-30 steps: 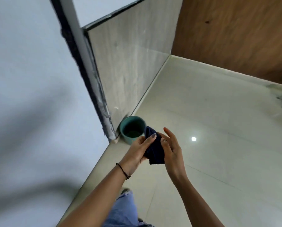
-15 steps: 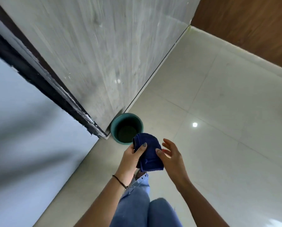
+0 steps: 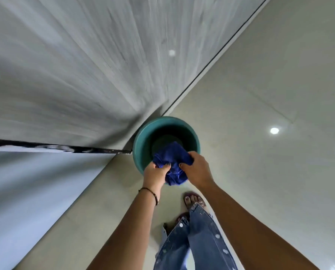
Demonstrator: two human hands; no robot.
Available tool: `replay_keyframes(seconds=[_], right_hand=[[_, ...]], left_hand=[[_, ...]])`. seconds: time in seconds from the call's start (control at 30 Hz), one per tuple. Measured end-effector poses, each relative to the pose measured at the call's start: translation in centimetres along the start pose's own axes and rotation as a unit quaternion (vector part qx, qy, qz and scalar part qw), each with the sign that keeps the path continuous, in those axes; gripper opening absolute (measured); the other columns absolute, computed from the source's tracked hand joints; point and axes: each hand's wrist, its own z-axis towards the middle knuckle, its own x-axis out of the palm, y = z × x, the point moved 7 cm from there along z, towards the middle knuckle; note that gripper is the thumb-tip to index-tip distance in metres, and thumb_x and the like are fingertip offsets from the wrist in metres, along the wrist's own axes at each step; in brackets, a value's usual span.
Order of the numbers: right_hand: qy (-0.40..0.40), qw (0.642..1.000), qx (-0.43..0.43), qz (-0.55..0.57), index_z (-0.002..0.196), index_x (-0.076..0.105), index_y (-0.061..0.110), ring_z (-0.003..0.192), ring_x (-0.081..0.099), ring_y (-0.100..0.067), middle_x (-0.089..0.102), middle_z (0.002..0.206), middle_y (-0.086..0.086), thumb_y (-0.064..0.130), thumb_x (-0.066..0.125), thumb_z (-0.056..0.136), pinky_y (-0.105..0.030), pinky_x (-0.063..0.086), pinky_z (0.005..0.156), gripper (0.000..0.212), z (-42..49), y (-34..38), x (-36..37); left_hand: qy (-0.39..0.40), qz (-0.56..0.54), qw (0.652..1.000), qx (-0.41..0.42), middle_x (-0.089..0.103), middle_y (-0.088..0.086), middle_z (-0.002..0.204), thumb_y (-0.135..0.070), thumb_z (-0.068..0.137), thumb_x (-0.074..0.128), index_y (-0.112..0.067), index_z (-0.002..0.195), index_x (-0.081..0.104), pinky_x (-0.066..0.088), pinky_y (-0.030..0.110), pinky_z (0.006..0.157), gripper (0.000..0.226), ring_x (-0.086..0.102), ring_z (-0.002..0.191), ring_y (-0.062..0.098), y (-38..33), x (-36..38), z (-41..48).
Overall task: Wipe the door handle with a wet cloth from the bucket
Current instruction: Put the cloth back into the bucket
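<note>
A teal bucket (image 3: 143,141) stands on the floor against the base of the grey wall. A dark blue cloth (image 3: 172,154) is bunched over the bucket's near rim. My left hand (image 3: 156,175) grips the cloth's left side, and my right hand (image 3: 198,170) grips its right side. Both hands hover just above the near edge of the bucket. The bucket's inside looks dark; whether it holds water is not clear. No door handle is in view.
A grey streaked wall panel (image 3: 84,65) fills the upper left, with a dark frame strip (image 3: 65,148) and a pale blue-white surface (image 3: 26,191) below it. Glossy pale floor tiles (image 3: 260,114) spread to the right. My sandalled feet (image 3: 192,199) and jeans (image 3: 192,240) are below the hands.
The view has tilted down and come closer to the bucket. Both hands have lowered the cloth from in front of the bucket to over its near rim.
</note>
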Motion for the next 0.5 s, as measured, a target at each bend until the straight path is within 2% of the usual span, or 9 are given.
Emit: replay_keyframes(seconds=[0.13,0.23,0.33,0.43,0.5], right_hand=[[0.015,0.999,0.029,-0.012,0.109,0.059,0.007,0.100,0.061,-0.033,0.067,0.105,-0.015,0.009,0.059,0.084,-0.030,0.042,0.074,0.025,10.7,-4.2,5.7],[0.028,0.997,0.066,-0.024,0.120,0.058,0.006,0.112,0.060,-0.035,0.064,0.120,-0.019,0.008,0.059,0.087,-0.032,0.047,0.087,0.033,17.1,-6.6,9.1],[0.037,0.994,0.098,-0.039,0.133,0.047,0.001,0.125,0.050,-0.032,0.052,0.135,-0.017,0.006,0.045,0.096,-0.031,0.040,0.098,0.037,22.5,-8.9,12.4],[0.049,0.991,0.082,-0.097,0.137,0.042,-0.004,0.131,0.045,-0.030,0.047,0.142,-0.018,0.005,0.034,0.100,-0.028,0.036,0.103,0.039,26.8,-10.3,14.3],[0.063,0.987,0.097,-0.108,0.142,0.034,-0.004,0.136,0.042,-0.028,0.041,0.148,-0.018,0.006,0.037,0.100,-0.027,0.032,0.108,0.044,28.1,-10.7,15.2]], left_hand=[[-0.052,0.003,0.996,-0.067,0.063,0.015,0.098,0.001,0.087,0.061,-0.013,0.086,0.059,0.051,0.044,0.080,0.014,0.061,0.085,0.028,4.3,0.3,11.5],[-0.091,0.066,0.991,-0.067,0.060,0.017,0.098,0.002,0.086,0.059,-0.002,0.098,0.062,0.047,0.037,0.076,0.013,0.058,0.088,0.025,6.2,0.0,18.2],[-0.111,0.113,0.981,-0.115,0.057,0.024,0.124,0.002,0.090,0.052,0.008,0.130,0.046,0.048,0.038,0.093,0.041,0.057,0.113,0.032,8.8,0.2,24.4],[-0.098,0.140,0.976,-0.136,0.052,0.024,0.133,0.001,0.092,0.045,0.008,0.137,0.039,0.045,0.037,0.101,0.046,0.054,0.120,0.033,10.3,1.2,28.3],[-0.080,0.155,0.975,-0.136,0.048,0.023,0.138,-0.001,0.094,0.041,0.007,0.140,0.037,0.041,0.038,0.107,0.047,0.050,0.125,0.033,10.9,1.8,29.6]])
